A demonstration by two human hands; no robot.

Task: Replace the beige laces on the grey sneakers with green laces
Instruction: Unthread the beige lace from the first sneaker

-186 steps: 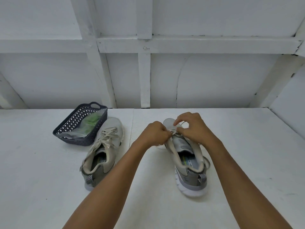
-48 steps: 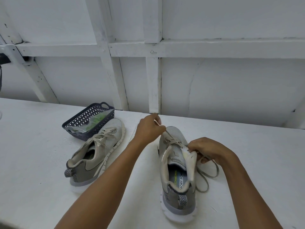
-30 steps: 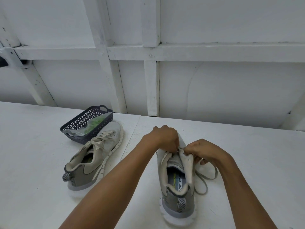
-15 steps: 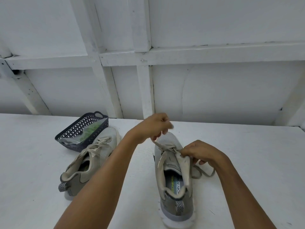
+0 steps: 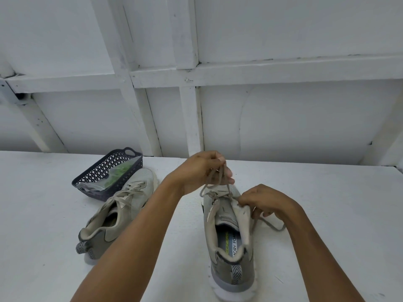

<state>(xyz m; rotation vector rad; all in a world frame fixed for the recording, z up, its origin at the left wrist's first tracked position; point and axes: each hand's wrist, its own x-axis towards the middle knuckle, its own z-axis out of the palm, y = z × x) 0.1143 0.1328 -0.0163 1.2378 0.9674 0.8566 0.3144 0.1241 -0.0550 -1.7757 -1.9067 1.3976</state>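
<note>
Closest to me, the grey mesh sneaker with the white sole stands heel-first on the white painted surface. The right hand is clamped on its eyelet flap, and a slack tail of the flat beige lace trails beside its wrist. Just beyond, the left hand pinches that lace and lifts it from the eyelets near the toe. I'd keep the flap pinned and pull straight along each eyelet, one crossing at a time, so nothing snags. Left of that hand lies the second grey sneaker, fully laced. Past it is the dark plastic lattice basket holding bagged green laces.

White table meets a beamed white wall (perhaps painted wood).
</note>
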